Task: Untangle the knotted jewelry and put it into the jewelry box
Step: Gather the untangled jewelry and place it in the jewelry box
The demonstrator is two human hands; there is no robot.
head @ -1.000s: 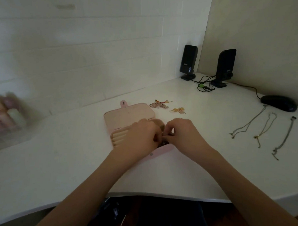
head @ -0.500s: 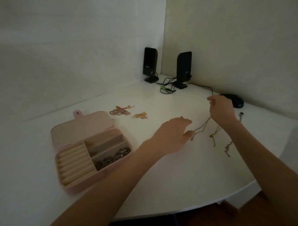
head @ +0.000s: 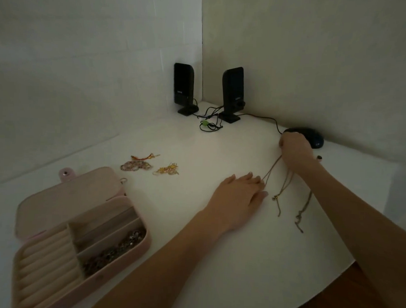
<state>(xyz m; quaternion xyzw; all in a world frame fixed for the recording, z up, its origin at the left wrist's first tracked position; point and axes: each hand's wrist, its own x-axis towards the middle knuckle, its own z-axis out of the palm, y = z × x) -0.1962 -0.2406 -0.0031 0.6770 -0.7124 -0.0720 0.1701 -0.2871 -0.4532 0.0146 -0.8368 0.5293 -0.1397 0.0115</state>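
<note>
Head view, right hand (head: 295, 149) fingers now pinching necklace chain (head: 271, 171) higher, left hand (head: 238, 196) fingers flat, pressing chain's lower end

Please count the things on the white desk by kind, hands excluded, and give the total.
Long thin chain necklaces: 3
Small colourful beaded jewelry pieces: 3
Open pink jewelry box: 1
Black upright speakers: 2
Dark computer mouse: 1
Total: 10

The scene is dimly lit, with muted, greyish colours throughout. The brightest patch is seen on the white worktop (head: 220, 154) just in front of the two black speakers (head: 231, 95); the light fades towards the frame's edges. Soft shadows are cast beneath the forearms. Straight lines are bowed by wide-angle distortion. Fine detail is softened and grainy; no glare is seen.
</note>
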